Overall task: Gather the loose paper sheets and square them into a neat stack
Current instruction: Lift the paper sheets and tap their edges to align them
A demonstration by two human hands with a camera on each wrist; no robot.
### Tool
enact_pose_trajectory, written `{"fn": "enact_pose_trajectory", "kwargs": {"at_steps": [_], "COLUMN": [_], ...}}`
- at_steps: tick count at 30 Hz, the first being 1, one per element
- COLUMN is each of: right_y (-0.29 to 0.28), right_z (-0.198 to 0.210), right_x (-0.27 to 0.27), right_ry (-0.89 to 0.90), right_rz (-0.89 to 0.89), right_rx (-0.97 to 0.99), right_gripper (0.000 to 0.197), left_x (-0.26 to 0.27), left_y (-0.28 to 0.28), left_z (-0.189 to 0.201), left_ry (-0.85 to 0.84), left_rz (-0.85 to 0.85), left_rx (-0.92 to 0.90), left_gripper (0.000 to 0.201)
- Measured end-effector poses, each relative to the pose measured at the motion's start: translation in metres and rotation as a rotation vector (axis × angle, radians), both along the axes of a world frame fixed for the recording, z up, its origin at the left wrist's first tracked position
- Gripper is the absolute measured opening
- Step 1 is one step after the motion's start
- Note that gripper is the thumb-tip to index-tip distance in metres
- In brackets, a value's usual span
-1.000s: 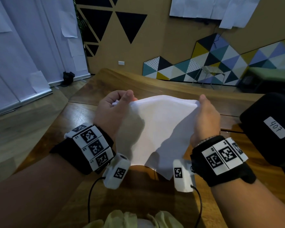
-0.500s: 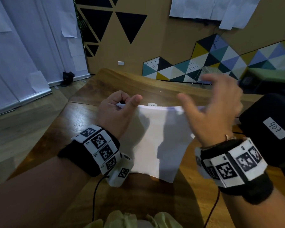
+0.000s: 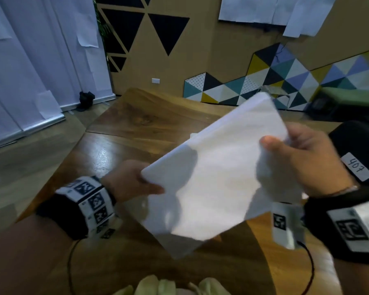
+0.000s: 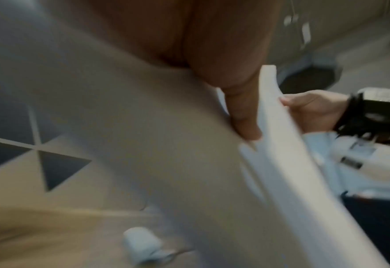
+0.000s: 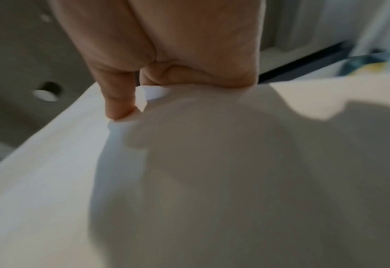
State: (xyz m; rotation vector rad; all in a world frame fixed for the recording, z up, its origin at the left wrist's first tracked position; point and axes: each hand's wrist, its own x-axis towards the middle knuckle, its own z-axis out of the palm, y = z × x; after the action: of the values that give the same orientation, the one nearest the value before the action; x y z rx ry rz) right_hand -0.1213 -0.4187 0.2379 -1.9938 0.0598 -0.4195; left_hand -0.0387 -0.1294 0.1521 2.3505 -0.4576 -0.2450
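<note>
Behind the wooden table [image 3: 124,122] is a wall with colored triangles. Both hands hold the paper stack [image 3: 213,173] tilted up above the table. The left hand [image 3: 128,180] grips its near-left corner. The right hand [image 3: 303,158] pinches its right edge, thumb on top. Only the right wrist view shows the fingers [image 5: 118,94] squeezing that edge. A black case [image 3: 358,154] reads "407".
</note>
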Motion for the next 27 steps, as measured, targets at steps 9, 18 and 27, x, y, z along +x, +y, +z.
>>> {"fn": "enact_pose_trajectory", "kwargs": {"at_steps": [9, 18, 27], "right_y": [-0.015, 0.006, 0.000], "right_z": [-0.067, -0.158, -0.152], "right_x": [-0.001, -0.008, 0.006], "right_ry": [-0.107, 0.105, 0.235], "right_rz": [-0.184, -0.319, -0.380], "right_rx": [0.370, 0.433, 0.522], "right_gripper": [0.009, 0.033, 0.018], "left_x": [0.009, -0.004, 0.005], "left_y": [0.017, -0.005, -0.003], "left_z": [-0.020, -0.060, -0.065], "left_ry": [0.098, -0.103, 0.078], "left_rz": [0.393, 0.419, 0.472], "left_rx": [-0.823, -0.547, -0.581], "left_gripper": [0.014, 0.012, 0.012]}}
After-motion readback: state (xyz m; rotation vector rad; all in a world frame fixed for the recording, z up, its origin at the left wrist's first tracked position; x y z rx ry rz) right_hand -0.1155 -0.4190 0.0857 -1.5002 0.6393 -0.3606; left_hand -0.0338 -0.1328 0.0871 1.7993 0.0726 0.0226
